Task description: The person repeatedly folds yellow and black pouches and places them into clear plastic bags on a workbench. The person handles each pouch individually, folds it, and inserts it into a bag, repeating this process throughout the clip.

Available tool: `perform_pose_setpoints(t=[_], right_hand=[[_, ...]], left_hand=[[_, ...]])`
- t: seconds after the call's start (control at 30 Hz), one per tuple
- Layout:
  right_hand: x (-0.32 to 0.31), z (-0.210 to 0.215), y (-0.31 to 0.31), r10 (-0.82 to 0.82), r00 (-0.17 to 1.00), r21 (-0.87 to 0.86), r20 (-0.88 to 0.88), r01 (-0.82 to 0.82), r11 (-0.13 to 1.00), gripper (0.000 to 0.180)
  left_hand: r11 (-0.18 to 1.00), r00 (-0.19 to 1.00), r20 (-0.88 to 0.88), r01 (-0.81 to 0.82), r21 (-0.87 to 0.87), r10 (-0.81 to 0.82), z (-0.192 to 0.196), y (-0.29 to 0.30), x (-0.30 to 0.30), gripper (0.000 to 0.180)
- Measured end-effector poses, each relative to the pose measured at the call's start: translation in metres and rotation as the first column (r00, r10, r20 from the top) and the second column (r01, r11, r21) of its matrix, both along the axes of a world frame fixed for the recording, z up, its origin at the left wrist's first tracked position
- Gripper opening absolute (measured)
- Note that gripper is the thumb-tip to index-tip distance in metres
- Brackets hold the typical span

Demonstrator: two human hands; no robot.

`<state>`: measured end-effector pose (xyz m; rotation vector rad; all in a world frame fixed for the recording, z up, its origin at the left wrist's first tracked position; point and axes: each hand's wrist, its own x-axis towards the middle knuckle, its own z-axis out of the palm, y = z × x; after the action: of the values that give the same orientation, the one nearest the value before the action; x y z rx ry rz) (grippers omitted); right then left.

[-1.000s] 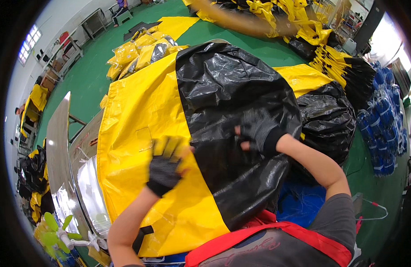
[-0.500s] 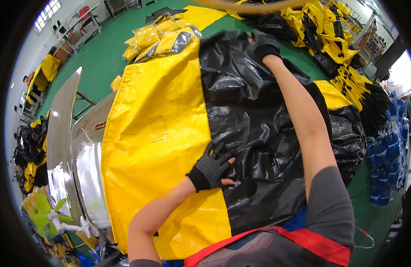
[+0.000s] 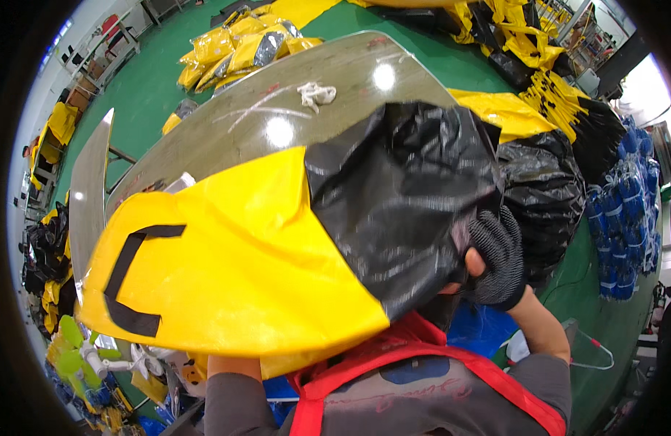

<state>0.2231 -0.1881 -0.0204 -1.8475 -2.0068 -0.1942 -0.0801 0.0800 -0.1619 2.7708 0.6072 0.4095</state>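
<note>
Clutching the black part of a yellow-and-black sheet (image 3: 292, 243), the right hand (image 3: 497, 258) has its grip closed on the fabric near the counter's (image 3: 357, 83) right side. The sheet hides the counter's near part. The left forearm (image 3: 235, 367) runs beneath it, grip hidden, state impossible to tell. A white scrap (image 3: 317, 95) lies on the counter's far part.

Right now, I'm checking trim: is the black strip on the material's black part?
No, the black strip lies on the yellow part.
</note>
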Motion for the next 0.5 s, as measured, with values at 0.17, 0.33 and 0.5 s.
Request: perform_pose_setpoints(t=[0.17, 0.33, 0.5], right_hand=[[-0.001, -0.058, 0.017, 0.146, 0.98, -0.113, 0.136, -0.131, 0.985, 0.03], [0.039, -0.142, -0.007, 0.165, 0.984, -0.298, 0.061, -0.14, 0.944, 0.024], [0.037, -0.128, 0.024, 0.397, 0.918, -0.497, -0.01, -0.349, 0.795, 0.049]], left_hand=[[0.977, 0.982, -0.049, -0.173, 0.125, 0.18, -0.012, 0.005, -0.109, 0.042], [0.845, 0.846, -0.14, -0.471, 0.252, 0.514, -0.039, 0.068, -0.308, 0.032], [0.718, 0.82, 0.034, -0.519, 0.463, 0.571, 0.027, 0.124, -0.485, 0.025]])
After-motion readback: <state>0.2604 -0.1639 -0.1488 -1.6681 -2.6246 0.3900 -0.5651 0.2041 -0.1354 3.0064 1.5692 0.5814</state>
